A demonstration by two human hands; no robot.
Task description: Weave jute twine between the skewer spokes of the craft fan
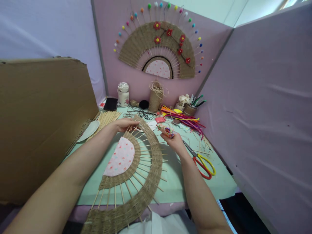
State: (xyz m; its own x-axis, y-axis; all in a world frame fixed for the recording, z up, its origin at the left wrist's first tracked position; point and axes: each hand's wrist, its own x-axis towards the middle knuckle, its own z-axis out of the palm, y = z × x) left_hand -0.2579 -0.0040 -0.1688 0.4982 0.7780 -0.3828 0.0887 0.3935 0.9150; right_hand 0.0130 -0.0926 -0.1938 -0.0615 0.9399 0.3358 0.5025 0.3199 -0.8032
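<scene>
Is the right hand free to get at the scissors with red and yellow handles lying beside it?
Probably, though not freely. The red-and-yellow-handled scissors lie uncovered on the green table just beside that wrist, but the right hand is holding a small multicoloured patterned bundle.

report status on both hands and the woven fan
Left hand touching far rim of woven fan, hold unclear. Right hand shut on small patterned bundle. Scissors lie beside right wrist, apart from fan.
</scene>
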